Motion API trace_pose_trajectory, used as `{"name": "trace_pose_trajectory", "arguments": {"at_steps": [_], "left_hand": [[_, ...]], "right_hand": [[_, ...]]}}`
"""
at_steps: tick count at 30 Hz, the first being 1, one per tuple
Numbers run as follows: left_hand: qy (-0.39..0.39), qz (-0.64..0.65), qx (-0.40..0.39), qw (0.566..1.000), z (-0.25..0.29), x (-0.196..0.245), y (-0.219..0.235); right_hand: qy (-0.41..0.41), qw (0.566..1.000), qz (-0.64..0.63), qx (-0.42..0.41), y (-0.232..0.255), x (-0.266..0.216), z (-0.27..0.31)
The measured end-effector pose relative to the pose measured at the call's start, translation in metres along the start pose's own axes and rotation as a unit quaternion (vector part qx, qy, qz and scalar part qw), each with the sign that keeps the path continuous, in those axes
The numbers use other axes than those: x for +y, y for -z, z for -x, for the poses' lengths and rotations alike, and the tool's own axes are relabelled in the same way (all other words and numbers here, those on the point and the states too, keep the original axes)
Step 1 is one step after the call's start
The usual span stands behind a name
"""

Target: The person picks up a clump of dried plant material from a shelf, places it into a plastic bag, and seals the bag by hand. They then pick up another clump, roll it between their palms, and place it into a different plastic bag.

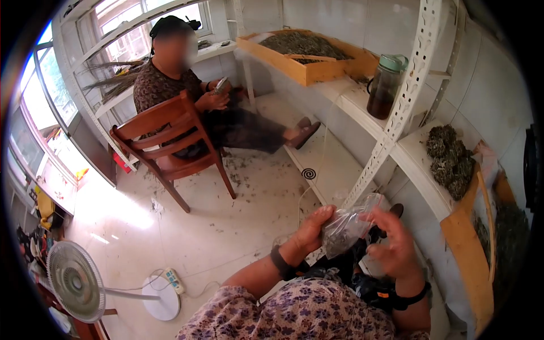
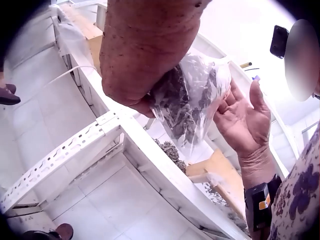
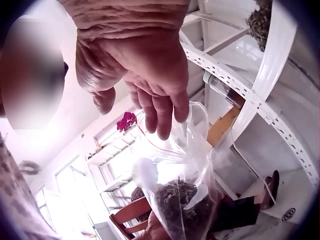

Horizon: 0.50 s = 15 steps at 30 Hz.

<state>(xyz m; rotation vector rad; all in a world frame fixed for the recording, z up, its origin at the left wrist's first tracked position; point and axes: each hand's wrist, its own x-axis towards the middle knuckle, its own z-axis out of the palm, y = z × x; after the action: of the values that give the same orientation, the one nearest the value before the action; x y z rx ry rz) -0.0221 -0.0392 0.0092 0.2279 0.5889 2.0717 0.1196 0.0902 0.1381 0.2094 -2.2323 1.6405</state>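
Note:
My left hand [image 1: 313, 229] grips a clear plastic bag [image 1: 342, 231] by its side, in front of my lap. Dark dried plant matter [image 3: 177, 202] fills the lower part of the bag, as the right wrist view shows. A red line runs along the bag's upper edge there. My right hand [image 1: 394, 246] is beside the bag's top, fingers loosely extended and thumb apart. In the right wrist view its fingertips [image 3: 163, 131] overlap the bag's upper edge. Most of the left fingers are hidden behind the bag in the left wrist view.
Another person [image 1: 173, 85] sits on a wooden chair [image 1: 164, 133]. On the shelf are a wooden tray [image 1: 309, 73] of dried herbs and a lidded bottle [image 1: 387, 85]. Dried clumps [image 1: 450, 161] lie at right. A fan [image 1: 76, 281] stands at left; a metal post [image 1: 405, 96] rises close by.

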Motion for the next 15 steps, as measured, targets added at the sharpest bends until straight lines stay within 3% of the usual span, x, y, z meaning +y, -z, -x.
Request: {"name": "trace_pose_trajectory", "arguments": {"at_steps": [2, 5, 8, 10, 14, 15], "left_hand": [[0.005, -0.001, 0.021, 1.0, 0.002, -0.001, -0.004], [0.001, 0.0, 0.001, 1.0, 0.005, 0.0, -0.012], [-0.025, -0.01, -0.014, 1.0, 0.006, 0.001, -0.016], [-0.032, -0.02, -0.021, 0.999, 0.007, 0.0, -0.018], [-0.042, -0.04, -0.016, 0.998, 0.012, 0.001, -0.019], [-0.046, -0.043, -0.011, 0.998, 0.013, 0.0, -0.019]], "right_hand": [[-0.085, 0.988, -0.129, 0.01, 0.001, -0.017, 0.001], [-0.071, 0.984, -0.162, -0.015, 0.013, -0.008, 0.002], [-0.114, 0.977, -0.177, 0.016, 0.017, -0.005, 0.008], [-0.115, 0.992, -0.043, -0.041, 0.022, -0.006, 0.007], [-0.09, 0.976, 0.167, -0.111, 0.017, -0.008, 0.005], [-0.086, 0.987, 0.105, -0.084, 0.016, -0.006, 0.007]]}}
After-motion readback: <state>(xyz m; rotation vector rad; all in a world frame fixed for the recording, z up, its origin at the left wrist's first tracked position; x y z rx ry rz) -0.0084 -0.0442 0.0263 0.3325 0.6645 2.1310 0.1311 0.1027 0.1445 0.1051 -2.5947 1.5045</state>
